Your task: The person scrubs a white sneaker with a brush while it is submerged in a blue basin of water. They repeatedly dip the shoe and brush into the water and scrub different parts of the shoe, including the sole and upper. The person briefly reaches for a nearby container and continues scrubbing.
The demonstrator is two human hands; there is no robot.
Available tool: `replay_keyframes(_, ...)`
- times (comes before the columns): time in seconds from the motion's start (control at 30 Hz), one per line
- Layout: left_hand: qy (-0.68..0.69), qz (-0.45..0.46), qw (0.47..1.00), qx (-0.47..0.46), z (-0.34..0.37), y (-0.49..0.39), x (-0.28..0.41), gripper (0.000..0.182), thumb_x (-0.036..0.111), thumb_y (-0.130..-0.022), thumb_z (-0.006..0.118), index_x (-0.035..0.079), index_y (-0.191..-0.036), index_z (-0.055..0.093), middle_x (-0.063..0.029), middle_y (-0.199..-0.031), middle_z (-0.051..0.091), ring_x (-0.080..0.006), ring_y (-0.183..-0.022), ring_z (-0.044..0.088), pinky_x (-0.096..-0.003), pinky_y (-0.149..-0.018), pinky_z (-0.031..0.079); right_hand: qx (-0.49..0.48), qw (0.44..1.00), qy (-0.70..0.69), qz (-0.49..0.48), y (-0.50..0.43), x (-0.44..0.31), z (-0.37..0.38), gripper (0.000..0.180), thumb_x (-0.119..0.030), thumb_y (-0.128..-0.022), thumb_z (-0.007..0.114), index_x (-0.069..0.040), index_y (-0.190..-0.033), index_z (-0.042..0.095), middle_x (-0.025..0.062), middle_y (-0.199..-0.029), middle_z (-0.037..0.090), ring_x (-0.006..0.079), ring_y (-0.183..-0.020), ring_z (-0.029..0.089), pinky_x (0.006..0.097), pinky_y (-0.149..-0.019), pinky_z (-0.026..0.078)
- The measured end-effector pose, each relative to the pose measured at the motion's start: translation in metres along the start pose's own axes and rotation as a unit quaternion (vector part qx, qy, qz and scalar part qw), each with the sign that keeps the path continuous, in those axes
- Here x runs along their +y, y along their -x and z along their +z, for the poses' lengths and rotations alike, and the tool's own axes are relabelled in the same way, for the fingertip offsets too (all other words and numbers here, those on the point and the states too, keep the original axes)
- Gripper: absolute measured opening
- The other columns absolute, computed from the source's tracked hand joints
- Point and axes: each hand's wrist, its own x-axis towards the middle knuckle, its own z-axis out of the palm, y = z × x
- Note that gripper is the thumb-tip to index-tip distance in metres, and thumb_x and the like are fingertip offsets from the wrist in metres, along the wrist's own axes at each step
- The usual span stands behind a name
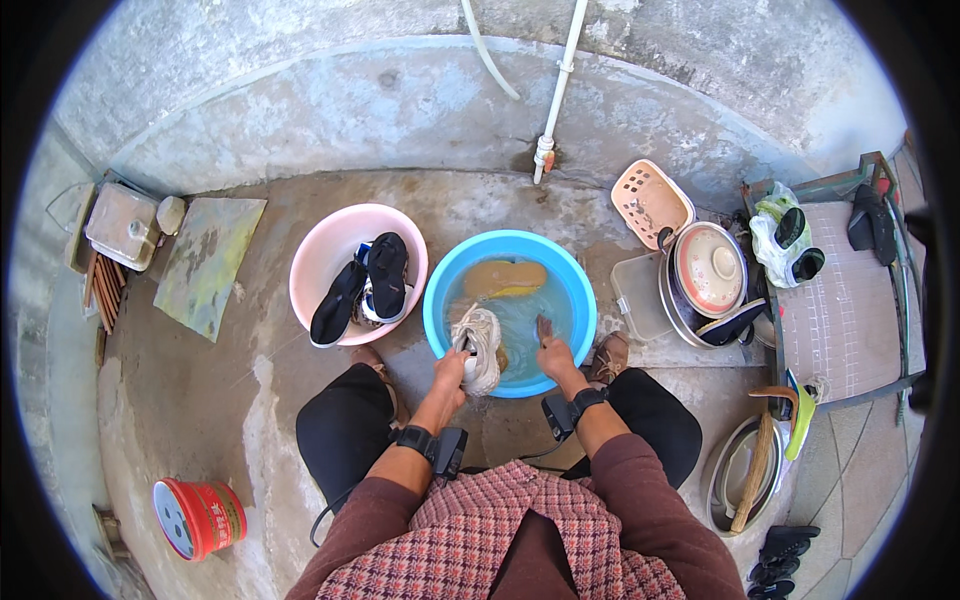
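Observation:
My left hand (449,375) grips a pale laced sneaker (484,345) by its heel opening, over the near left part of a blue plastic basin (586,300). Cloudy water (517,315) fills the lower part of this basin. In my right hand (556,360) is a small brown brush (544,327), held over or in the water at the right side; its handle is mostly hidden by my fingers. Another shoe (505,278) lies in the water near the far wall of the basin, its tan sole facing up and a yellow patch along its edge.
Left of the blue basin stands a pink basin (306,292) with black shoes (388,274) in it. To the right are a peach basket (649,196), a clear plastic lid (640,300) and a pot with a patterned lid (711,266). A red bucket (202,519) sits at lower left.

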Motion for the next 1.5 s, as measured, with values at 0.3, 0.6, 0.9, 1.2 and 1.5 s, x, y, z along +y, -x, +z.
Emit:
replay_keyframes(0.3,0.042,-0.022,0.998,0.042,-0.011,-0.020,-0.008,0.024,0.019,-0.081,0.051,0.009,-0.102,0.052,-0.0118,-0.090,0.058,-0.0293,-0.076,0.060,-0.0545,-0.060,0.048,-0.219,0.908,-0.345,0.096,0.061,-0.062,-0.056,0.044,-0.009,-0.081,0.050,-0.004,-0.125,0.045,0.0017,-0.057,0.048,0.0087,-0.045,0.041,0.0242,-0.038,0.031)
replay_keyframes(0.6,-0.021,-0.070,0.997,-0.027,0.016,0.028,0.011,0.022,0.018,-0.081,0.052,0.006,-0.099,0.053,-0.0110,-0.088,0.057,-0.0293,-0.076,0.059,-0.0556,-0.059,0.045,-0.099,0.975,-0.155,-0.122,0.094,-0.071,-0.059,0.039,-0.015,-0.076,0.054,0.000,-0.113,0.054,0.0180,-0.073,0.061,0.0230,-0.063,0.057,0.0334,-0.061,0.045)
replay_keyframes(0.9,-0.067,0.027,0.997,-0.038,0.009,0.017,-0.007,0.030,0.005,-0.077,0.052,0.002,-0.107,0.053,-0.0101,-0.086,0.057,-0.0210,-0.072,0.058,-0.0374,-0.062,0.049,-0.027,0.985,-0.128,-0.113,0.068,-0.061,-0.042,0.037,-0.017,-0.076,0.053,0.000,-0.109,0.056,0.0263,-0.087,0.059,0.0348,-0.080,0.060,0.0372,-0.071,0.046)
replay_keyframes(1.2,0.025,-0.029,0.999,0.032,0.008,0.023,0.016,0.024,0.005,-0.077,0.047,0.000,-0.100,0.052,-0.0133,-0.088,0.057,-0.0265,-0.070,0.059,-0.0470,-0.058,0.050,-0.089,0.972,-0.145,-0.165,0.099,-0.079,-0.043,0.040,-0.018,-0.075,0.054,-0.003,-0.112,0.055,0.0231,-0.074,0.060,0.0292,-0.071,0.061,0.0355,-0.065,0.046)
replay_keyframes(1.5,-0.080,-0.013,0.994,-0.075,0.010,0.014,-0.013,0.021,0.009,-0.081,0.050,0.006,-0.101,0.052,-0.0089,-0.085,0.057,-0.0211,-0.070,0.058,-0.0413,-0.060,0.049,0.025,0.984,-0.175,0.006,0.014,-0.030,-0.014,0.034,-0.014,-0.074,0.050,0.000,-0.104,0.058,0.0249,-0.087,0.060,0.0372,-0.081,0.058,0.0391,-0.071,0.046)
